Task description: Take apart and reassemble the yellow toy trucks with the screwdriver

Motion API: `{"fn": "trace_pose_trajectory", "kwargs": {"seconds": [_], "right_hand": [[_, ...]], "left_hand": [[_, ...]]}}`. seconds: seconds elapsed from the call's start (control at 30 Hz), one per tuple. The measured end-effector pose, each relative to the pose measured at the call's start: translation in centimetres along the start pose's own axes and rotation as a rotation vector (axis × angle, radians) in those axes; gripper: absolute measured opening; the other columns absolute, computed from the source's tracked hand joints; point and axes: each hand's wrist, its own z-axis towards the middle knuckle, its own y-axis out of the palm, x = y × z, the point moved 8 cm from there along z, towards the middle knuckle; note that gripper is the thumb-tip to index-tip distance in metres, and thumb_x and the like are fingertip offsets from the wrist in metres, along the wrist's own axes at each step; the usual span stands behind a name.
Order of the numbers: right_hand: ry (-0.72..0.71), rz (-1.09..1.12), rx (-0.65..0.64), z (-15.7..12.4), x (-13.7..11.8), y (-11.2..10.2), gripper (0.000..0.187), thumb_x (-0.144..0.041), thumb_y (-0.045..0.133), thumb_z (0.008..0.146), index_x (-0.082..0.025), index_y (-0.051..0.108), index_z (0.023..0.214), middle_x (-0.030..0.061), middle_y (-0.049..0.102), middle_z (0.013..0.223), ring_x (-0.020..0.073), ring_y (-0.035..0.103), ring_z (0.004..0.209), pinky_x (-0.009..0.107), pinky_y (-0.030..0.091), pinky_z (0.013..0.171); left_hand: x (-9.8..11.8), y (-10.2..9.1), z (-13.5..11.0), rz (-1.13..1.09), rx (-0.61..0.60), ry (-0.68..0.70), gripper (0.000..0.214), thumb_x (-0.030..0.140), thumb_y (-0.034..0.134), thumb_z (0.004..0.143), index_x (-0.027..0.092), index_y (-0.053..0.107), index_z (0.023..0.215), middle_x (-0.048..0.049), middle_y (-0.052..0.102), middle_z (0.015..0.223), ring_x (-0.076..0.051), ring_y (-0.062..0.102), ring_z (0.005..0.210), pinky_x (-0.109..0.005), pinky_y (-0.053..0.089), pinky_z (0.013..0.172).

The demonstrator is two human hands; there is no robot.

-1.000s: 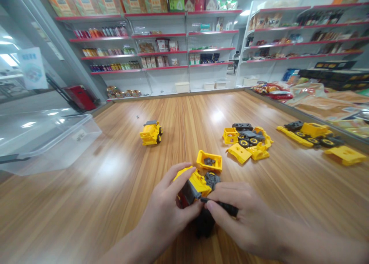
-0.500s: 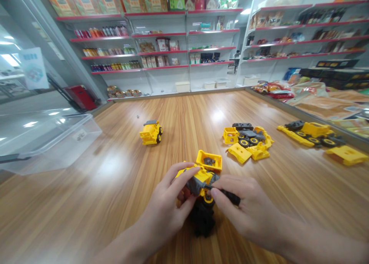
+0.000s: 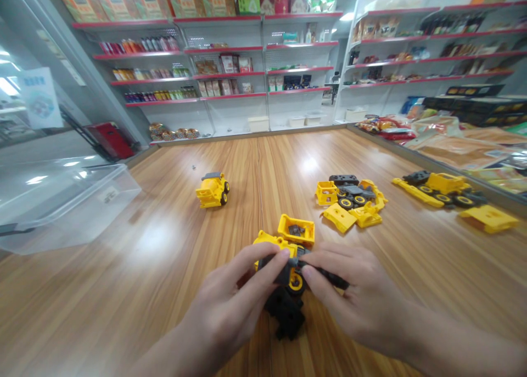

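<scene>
Near the front of the table, my left hand [image 3: 239, 292] is closed on a small toy vehicle with a dark grey part, a yellow body [image 3: 267, 238] and a yellow-hubbed wheel [image 3: 296, 282]. Its fingers cover much of the toy. My right hand [image 3: 354, 286] grips a screwdriver by its black handle [image 3: 335, 279], the tip end directed left at the grey part. Whether the tip sits in a screw is hidden. Just beyond the toy stands a yellow dump bed [image 3: 296, 231] with small dark pieces inside. Black parts [image 3: 286, 314] lie below my hands.
A yellow toy mixer truck [image 3: 213, 190] stands at left. Loose yellow and black toy parts [image 3: 349, 198] lie at right, with another partly built yellow vehicle [image 3: 447, 187] farther right. A clear plastic bin [image 3: 102, 207] is at the left edge. Stocked shelves [image 3: 222, 50] stand behind.
My left hand has shifted on the toy, with its fingers now lower over the dark grey part. More of the yellow body shows beyond them. The screwdriver stays in my right hand.
</scene>
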Motion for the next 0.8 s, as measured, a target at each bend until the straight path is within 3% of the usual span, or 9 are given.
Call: {"fn": "trace_pose_trajectory", "kwargs": {"seconds": [0.07, 0.13, 0.23, 0.4, 0.6, 0.8], "right_hand": [[-0.006, 0.033, -0.028, -0.1, -0.3, 0.0, 0.021, -0.018, 0.045, 0.095, -0.015, 0.062, 0.083, 0.0032, 0.060, 0.073, 0.0140, 0.053, 0.067, 0.029, 0.036, 0.062], [-0.009, 0.067, -0.062, -0.2, -0.5, 0.1, 0.025, -0.019, 0.041, 0.097, -0.015, 0.059, 0.080, 0.0026, 0.057, 0.071, 0.0134, 0.051, 0.065, 0.029, 0.035, 0.060], [-0.006, 0.126, -0.146, -0.2, -0.7, 0.5, 0.028, -0.023, 0.038, 0.098, -0.016, 0.055, 0.076, 0.0019, 0.054, 0.069, 0.0127, 0.048, 0.061, 0.028, 0.033, 0.057], [0.009, 0.109, -0.235, -0.3, 0.0, 1.3, 0.032, -0.023, 0.039, 0.097, -0.019, 0.041, 0.065, -0.0021, 0.043, 0.061, 0.0107, 0.039, 0.054, 0.027, 0.029, 0.053], [-0.059, 0.025, -0.248, -0.4, 0.5, 1.5, 0.027, -0.021, 0.042, 0.093, -0.019, 0.041, 0.066, -0.0010, 0.047, 0.064, 0.0116, 0.040, 0.058, 0.028, 0.028, 0.056], [-0.025, 0.043, -0.210, -0.1, 0.8, 1.2, 0.029, -0.021, 0.042, 0.095, -0.018, 0.044, 0.066, -0.0012, 0.048, 0.063, 0.0106, 0.042, 0.057, 0.026, 0.030, 0.055]], "left_hand": [[0.8, -0.9, 0.2, 0.070, 0.000, 0.061, 0.071, 0.002, 0.062, 0.082, 0.031, 0.042, 0.144, -0.0074, 0.056, 0.128, -0.019, 0.060, 0.096, -0.028, 0.056, 0.073], [2.0, -1.7, 0.5, 0.094, 0.002, 0.137, 0.068, 0.007, 0.070, 0.078, 0.028, 0.050, 0.139, -0.0084, 0.061, 0.123, -0.022, 0.057, 0.096, -0.034, 0.055, 0.078], [2.7, -2.7, 1.1, -0.023, 0.030, 0.100, 0.059, 0.012, 0.073, 0.076, 0.030, 0.058, 0.130, -0.0071, 0.065, 0.116, -0.025, 0.058, 0.101, -0.040, 0.054, 0.086], [1.4, -1.1, 1.1, -0.372, -0.023, -0.093, 0.051, 0.016, 0.073, 0.078, 0.030, 0.062, 0.126, -0.0055, 0.067, 0.118, -0.021, 0.066, 0.103, -0.032, 0.056, 0.088], [-1.8, 1.4, 0.1, -0.701, -0.117, -0.515, 0.027, 0.028, 0.073, 0.081, 0.030, 0.071, 0.108, -0.0011, 0.074, 0.104, -0.018, 0.070, 0.095, -0.026, 0.057, 0.082], [-1.9, 2.2, -0.3, -0.820, -0.146, -0.576, 0.033, 0.025, 0.073, 0.081, 0.029, 0.067, 0.113, -0.0006, 0.071, 0.111, -0.017, 0.067, 0.101, -0.024, 0.054, 0.087]]}}
